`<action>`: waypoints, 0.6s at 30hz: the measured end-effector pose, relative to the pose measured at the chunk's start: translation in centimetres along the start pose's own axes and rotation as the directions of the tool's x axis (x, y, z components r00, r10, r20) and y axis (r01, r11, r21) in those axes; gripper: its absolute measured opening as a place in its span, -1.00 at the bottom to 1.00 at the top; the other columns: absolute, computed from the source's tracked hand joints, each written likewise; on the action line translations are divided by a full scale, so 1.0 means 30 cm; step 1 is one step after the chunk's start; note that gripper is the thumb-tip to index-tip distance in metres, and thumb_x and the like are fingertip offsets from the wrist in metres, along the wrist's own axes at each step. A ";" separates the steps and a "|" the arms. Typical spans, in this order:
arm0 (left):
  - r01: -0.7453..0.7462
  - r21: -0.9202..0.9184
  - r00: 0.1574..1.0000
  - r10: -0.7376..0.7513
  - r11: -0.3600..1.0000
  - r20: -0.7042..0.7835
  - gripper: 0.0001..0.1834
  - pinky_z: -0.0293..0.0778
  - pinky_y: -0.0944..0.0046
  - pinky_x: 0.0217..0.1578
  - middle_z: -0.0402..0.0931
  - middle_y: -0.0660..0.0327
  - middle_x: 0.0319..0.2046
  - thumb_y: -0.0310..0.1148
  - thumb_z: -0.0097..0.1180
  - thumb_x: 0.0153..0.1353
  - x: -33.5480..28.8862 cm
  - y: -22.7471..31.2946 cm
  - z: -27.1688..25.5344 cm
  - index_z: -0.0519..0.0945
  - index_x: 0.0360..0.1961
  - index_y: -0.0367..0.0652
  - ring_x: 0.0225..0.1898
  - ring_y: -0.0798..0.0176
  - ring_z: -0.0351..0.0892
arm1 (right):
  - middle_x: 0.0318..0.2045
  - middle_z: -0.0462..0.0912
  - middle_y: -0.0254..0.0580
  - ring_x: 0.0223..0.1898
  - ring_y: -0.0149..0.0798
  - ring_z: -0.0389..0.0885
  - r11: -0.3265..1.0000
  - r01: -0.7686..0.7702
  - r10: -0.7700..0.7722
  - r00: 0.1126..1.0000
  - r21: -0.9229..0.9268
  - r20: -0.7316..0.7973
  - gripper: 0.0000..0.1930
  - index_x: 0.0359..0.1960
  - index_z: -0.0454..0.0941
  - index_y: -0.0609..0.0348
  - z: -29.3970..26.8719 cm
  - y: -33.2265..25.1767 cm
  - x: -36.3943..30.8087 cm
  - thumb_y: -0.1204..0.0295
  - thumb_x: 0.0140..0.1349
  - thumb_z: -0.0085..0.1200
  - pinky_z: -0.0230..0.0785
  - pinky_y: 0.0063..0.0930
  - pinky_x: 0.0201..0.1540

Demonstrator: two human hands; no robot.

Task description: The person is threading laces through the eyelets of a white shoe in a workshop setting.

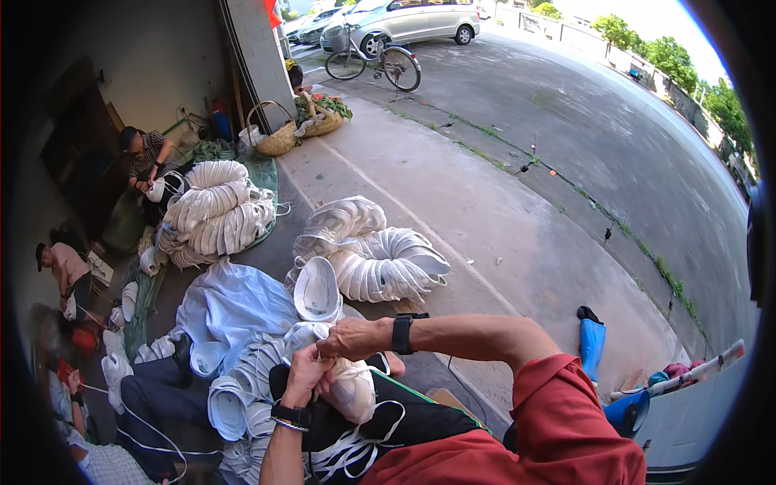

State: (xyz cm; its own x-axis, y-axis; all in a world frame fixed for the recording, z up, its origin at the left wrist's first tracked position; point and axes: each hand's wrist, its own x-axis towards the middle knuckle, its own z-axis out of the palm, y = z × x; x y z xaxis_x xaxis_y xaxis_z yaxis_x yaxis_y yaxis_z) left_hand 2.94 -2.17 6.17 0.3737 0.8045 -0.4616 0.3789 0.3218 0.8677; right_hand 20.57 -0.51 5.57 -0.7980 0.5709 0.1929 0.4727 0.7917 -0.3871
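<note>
At the far left, other people (145,162) sit along the wall, each bent over white pieces of their own. Near them a long curved stack of white shoe soles (214,212) lies on a green tarp (263,171), and a second curled stack (373,257) rests on the concrete closer in. A pale blue cloth (230,303) is spread between the stacks and the person's lap. The left hand (305,373) is closed around a white shoe upper (352,388) (it sits on a black apron over the lap), fingers curled tight against the fabric. The right hand (349,338), wrist bearing a black watch (402,333), pinches the same upper from above, just touching the left hand. White cord (356,444) trails below. Further right stands a blue boot (592,346); a bicycle (373,58) is parked far behind.
</note>
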 end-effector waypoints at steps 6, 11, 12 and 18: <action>-0.058 0.271 0.954 0.133 0.961 -0.267 -0.90 0.20 0.27 -0.86 0.42 0.16 -0.78 -0.42 0.08 0.05 0.017 -0.072 0.016 0.47 -0.53 -0.20 -0.85 0.29 0.38 | -0.55 0.55 -0.02 -0.49 0.01 0.56 0.995 -0.043 0.043 0.999 0.095 0.000 -0.84 -0.30 0.44 0.19 -0.048 -0.029 -0.018 0.45 0.07 -0.01 0.36 -0.20 -0.48; -0.073 0.106 0.842 0.118 0.992 -0.526 -0.92 0.17 0.35 -0.86 0.36 0.21 -0.80 -0.45 -0.01 0.04 -0.114 -0.238 -0.208 0.43 -0.53 -0.22 -0.87 0.35 0.32 | -0.44 0.59 -0.09 -0.36 -0.04 0.58 0.959 -0.221 0.193 0.968 0.177 0.163 -0.83 -0.29 0.50 0.06 -0.061 -0.027 -0.001 0.40 0.04 0.01 0.37 -0.23 -0.32; -0.094 0.007 0.835 0.083 0.996 -0.543 -0.93 0.12 0.38 -0.88 0.34 0.23 -0.81 -0.46 -0.03 0.04 -0.161 -0.275 -0.273 0.42 -0.52 -0.22 -0.89 0.38 0.27 | -0.43 0.59 -0.09 -0.36 -0.06 0.58 0.949 -0.234 0.201 0.966 0.212 0.165 -0.83 -0.29 0.53 0.04 -0.058 -0.025 0.009 0.39 0.06 0.01 0.38 -0.25 -0.31; 0.049 -0.407 0.789 -0.285 0.912 -0.545 -0.94 0.05 0.41 -0.90 0.33 0.26 -0.81 -0.45 -0.02 0.09 -0.343 -0.401 -0.379 0.38 -0.43 -0.19 -0.90 0.38 0.22 | -0.55 0.58 -0.14 -0.50 -0.15 0.58 0.919 -0.095 0.167 0.973 0.384 -0.159 -0.86 -0.29 0.51 0.17 -0.001 -0.101 0.090 0.44 0.15 0.00 0.41 -0.35 -0.41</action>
State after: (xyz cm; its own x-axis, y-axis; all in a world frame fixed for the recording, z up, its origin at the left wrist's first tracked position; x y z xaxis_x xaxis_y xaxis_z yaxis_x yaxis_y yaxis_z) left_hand -15.07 -8.65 2.58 -0.2744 0.8147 -0.5108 0.0196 0.5359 0.8441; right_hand 17.00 -1.36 7.29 -0.6385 0.7220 0.2665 0.3663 0.5897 -0.7198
